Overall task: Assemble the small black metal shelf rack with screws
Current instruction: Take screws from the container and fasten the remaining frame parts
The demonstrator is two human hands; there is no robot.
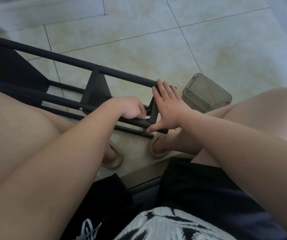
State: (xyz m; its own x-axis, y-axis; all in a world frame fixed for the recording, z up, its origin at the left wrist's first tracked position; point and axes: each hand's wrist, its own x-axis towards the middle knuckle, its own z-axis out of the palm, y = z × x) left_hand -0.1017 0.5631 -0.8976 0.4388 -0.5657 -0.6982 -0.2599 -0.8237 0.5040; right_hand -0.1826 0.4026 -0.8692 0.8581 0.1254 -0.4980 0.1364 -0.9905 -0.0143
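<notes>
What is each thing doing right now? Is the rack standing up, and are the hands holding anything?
Black metal rack: lying on its side on the floor.
Left hand: curled, pinching a small silver tool at a rack joint.
Right hand: open, fingers straight, pressing the rack's end piece.
Clear plastic box: on the floor, seems closed.
</notes>
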